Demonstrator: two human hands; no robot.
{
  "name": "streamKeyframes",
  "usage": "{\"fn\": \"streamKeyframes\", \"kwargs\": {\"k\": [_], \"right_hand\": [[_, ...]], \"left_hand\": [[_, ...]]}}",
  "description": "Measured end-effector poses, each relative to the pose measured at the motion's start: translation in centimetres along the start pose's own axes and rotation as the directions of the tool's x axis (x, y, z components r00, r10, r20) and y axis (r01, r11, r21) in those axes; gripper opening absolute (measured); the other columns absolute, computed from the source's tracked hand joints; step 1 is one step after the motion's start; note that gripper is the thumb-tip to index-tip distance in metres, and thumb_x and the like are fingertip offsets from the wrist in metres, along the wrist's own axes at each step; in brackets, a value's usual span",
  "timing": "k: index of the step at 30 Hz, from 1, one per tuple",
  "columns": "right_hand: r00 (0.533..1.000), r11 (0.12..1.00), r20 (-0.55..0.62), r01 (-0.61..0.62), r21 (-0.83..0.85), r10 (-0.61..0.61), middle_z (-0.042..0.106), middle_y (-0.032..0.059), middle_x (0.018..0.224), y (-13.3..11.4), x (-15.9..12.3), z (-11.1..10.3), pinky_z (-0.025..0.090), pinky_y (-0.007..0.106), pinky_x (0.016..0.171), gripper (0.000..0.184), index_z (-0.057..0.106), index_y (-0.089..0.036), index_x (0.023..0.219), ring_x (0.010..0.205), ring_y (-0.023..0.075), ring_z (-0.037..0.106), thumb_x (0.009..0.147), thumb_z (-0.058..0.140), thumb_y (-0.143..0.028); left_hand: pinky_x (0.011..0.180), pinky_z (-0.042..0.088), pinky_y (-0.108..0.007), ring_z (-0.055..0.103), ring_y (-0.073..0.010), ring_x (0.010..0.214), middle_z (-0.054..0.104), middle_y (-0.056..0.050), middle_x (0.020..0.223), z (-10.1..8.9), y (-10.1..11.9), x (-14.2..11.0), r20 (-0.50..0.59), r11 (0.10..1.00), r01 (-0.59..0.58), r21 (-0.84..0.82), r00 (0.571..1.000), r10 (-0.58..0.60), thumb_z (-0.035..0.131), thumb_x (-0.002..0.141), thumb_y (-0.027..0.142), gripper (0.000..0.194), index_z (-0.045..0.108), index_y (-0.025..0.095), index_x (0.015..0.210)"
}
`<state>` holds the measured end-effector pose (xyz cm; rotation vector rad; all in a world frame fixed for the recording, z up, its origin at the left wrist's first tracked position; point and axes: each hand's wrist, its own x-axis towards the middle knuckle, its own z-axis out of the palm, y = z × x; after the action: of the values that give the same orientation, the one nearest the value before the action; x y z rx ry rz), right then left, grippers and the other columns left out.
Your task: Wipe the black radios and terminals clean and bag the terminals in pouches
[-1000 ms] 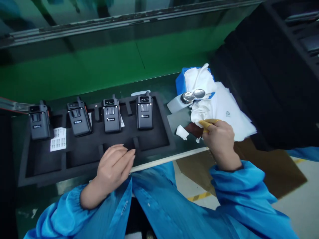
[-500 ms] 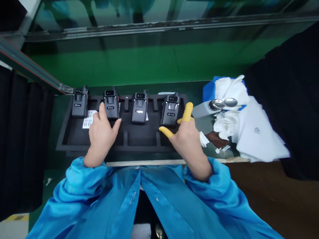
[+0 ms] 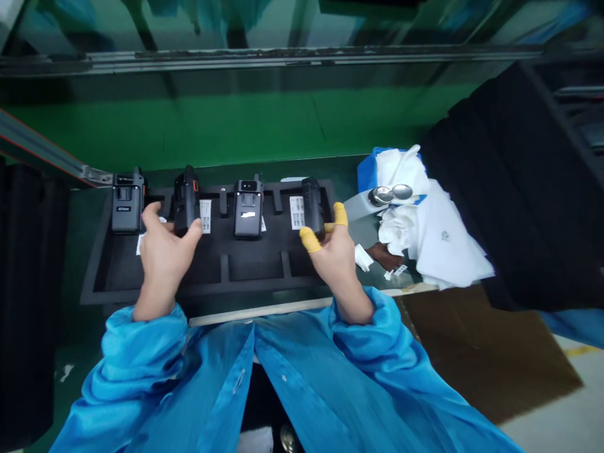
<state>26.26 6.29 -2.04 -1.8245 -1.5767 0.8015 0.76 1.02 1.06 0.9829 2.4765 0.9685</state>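
1. Head view, the only feed I have for this moment: I see four black two-way radios (image 3: 217, 206) in a row across a black foam tray (image 3: 189, 292), each long axis running away from the wearer, antenna end far; the first radio (image 3: 127, 204) and third radio (image 3: 248, 209) lie face up; the second radio (image 3: 186, 204) and fourth radio (image 3: 312, 206) are turned onto their narrow sides.
2. My count: four radios; two blue sleeves (image 3: 141, 343); at least three white barcode labels (image 3: 296, 212) in the tray; two yellow finger cots (image 3: 309, 239), both on the right hand; two round shiny metal pieces (image 3: 389, 195).
3. The left hand (image 3: 163, 255) is curled around the lower end of the second radio, thumb on one side and fingers on the other; the right hand (image 3: 336, 261) has the fourth radio's lower end between cotted thumb and forefinger, its other fingers folded; neither hand is wide open.
4. Beyond the tray I see a green bench (image 3: 189, 126), a blue box (image 3: 367, 176), white wipes (image 3: 396, 229), a brown cloth (image 3: 384, 256) and black foam stacks (image 3: 491, 189); brown cardboard (image 3: 486, 352) lies on the floor below.
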Motion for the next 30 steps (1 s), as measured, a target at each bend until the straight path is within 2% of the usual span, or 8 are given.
{"fn": "streamKeyframes", "kwargs": {"k": [2, 4, 7, 10, 14, 18, 24, 30], "right_hand": [[0.991, 0.915, 0.054, -0.131, 0.38, 0.119, 0.059, 0.0011, 0.087, -0.3, 0.8, -0.2, 0.055, 0.034, 0.064, 0.083, 0.035, -0.017, 0.142, 0.066, 0.0159, 0.059, 0.072, 0.066, -0.049], [0.966, 0.715, 0.182, -0.259, 0.649, 0.185, 0.059, -0.004, 0.077, -1.1, 1.8, -0.2, 0.05, 0.026, 0.055, 0.061, 0.046, -0.022, 0.126, 0.057, 0.0111, 0.057, 0.073, 0.066, -0.046], [0.896, 0.464, 0.411, -0.441, 0.768, 0.17, 0.064, -0.0018, 0.069, -2.8, 3.1, 0.2, 0.046, 0.02, 0.051, 0.027, 0.055, -0.019, 0.095, 0.052, 0.0091, 0.058, 0.083, 0.057, -0.044], [0.833, 0.361, 0.525, -0.551, 0.752, 0.176, 0.071, 0.005, 0.073, -3.9, 3.4, 0.0, 0.051, 0.022, 0.055, 0.035, 0.058, -0.017, 0.088, 0.058, 0.0115, 0.065, 0.095, 0.037, -0.045], [0.825, 0.468, 0.492, -0.563, 0.681, 0.277, 0.071, 0.0061, 0.068, -3.6, 2.8, -0.7, 0.058, 0.028, 0.064, 0.04, 0.056, -0.013, 0.109, 0.062, 0.0159, 0.07, 0.101, 0.024, -0.037], [0.845, 0.619, 0.433, -0.528, 0.582, 0.314, 0.066, -0.0018, 0.056, -3.2, 2.4, -0.9, 0.056, 0.025, 0.052, 0.046, 0.028, -0.018, 0.145, 0.049, 0.0143, 0.065, 0.101, 0.031, -0.03], [0.852, 0.655, 0.422, -0.513, 0.554, 0.311, 0.068, -0.003, 0.061, -3.3, 1.3, -0.9, 0.059, 0.026, 0.061, 0.062, 0.011, -0.019, 0.154, 0.057, 0.013, 0.069, 0.097, 0.036, -0.019], [0.942, 0.914, 0.317, -0.22, 0.341, 0.108, 0.068, -0.0013, 0.079, -3.9, -0.1, -1.4, 0.06, 0.035, 0.07, 0.082, 0.007, -0.02, 0.156, 0.064, 0.0149, 0.067, 0.086, 0.05, -0.027]], "left_hand": [[0.085, 0.057, -0.049, 0.067, -0.0258, 0.078, 0.061, -0.001, 0.076, -0.2, -0.1, 0.5, 0.062, 0.915, 0.118, -0.386, 0.993, -0.101, 0.07, 0.072, 0.038, 0.05, 0.052, 0.021, 0.116], [0.073, 0.06, -0.038, 0.066, -0.0195, 0.069, 0.06, 0.0, 0.07, -0.1, 0.4, 1.1, 0.198, 0.705, 0.222, -0.674, 0.973, -0.118, 0.062, 0.078, 0.033, 0.025, 0.055, 0.02, 0.099], [0.06, 0.058, -0.024, 0.065, -0.0151, 0.065, 0.063, -0.003, 0.069, 0.4, 1.5, 2.0, 0.346, 0.473, 0.356, -0.806, 0.932, -0.111, 0.054, 0.084, 0.027, 0.01, 0.058, 0.018, 0.086], [0.055, 0.055, -0.02, 0.066, -0.0148, 0.067, 0.066, -0.007, 0.075, 0.8, 2.2, 2.5, 0.449, 0.363, 0.49, -0.792, 0.872, -0.197, 0.047, 0.089, 0.029, 0.018, 0.059, 0.016, 0.084], [0.066, 0.059, -0.023, 0.07, -0.0169, 0.08, 0.068, -0.011, 0.091, 0.7, 1.7, 2.5, 0.481, 0.333, 0.534, -0.777, 0.845, -0.232, 0.038, 0.095, 0.03, 0.028, 0.061, 0.014, 0.092], [0.083, 0.06, -0.033, 0.07, -0.0196, 0.093, 0.068, -0.015, 0.109, 0.4, 0.8, 2.2, 0.436, 0.34, 0.503, -0.794, 0.862, -0.258, 0.026, 0.102, 0.031, 0.04, 0.06, 0.013, 0.108], [0.087, 0.06, -0.039, 0.072, -0.022, 0.085, 0.069, -0.019, 0.092, -0.2, 0.6, 1.2, 0.447, 0.365, 0.531, -0.764, 0.845, -0.294, 0.031, 0.101, 0.024, 0.033, 0.055, 0.004, 0.113], [0.089, 0.058, -0.043, 0.073, -0.0232, 0.082, 0.07, -0.016, 0.084, -2.2, 0.0, -0.4, 0.463, 0.416, 0.544, -0.729, 0.839, -0.286, 0.041, 0.094, 0.011, 0.023, 0.052, 0.005, 0.113]]}}
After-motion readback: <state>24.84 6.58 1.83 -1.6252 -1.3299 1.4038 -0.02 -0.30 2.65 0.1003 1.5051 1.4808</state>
